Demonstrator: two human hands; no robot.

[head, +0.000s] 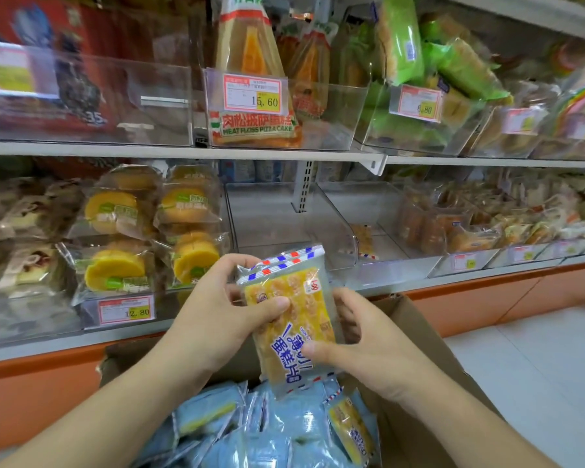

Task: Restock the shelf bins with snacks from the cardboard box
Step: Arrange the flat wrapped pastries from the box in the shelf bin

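Just above the cardboard box (429, 336), the left hand (217, 319) and right hand (362, 346) hold cake packets (291, 319), fingers (277, 304) clamped on them.

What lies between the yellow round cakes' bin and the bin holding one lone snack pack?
An empty clear bin sits between the cake bin and the lone pack's bin, in the head view.

I hold a cake slice packet (289, 319) between my left hand (223, 315) and right hand (362, 346), above the cardboard box (429, 336) of packets (267, 430). Behind it stands a clear bin (274, 217); round cakes (149, 231) lie left.
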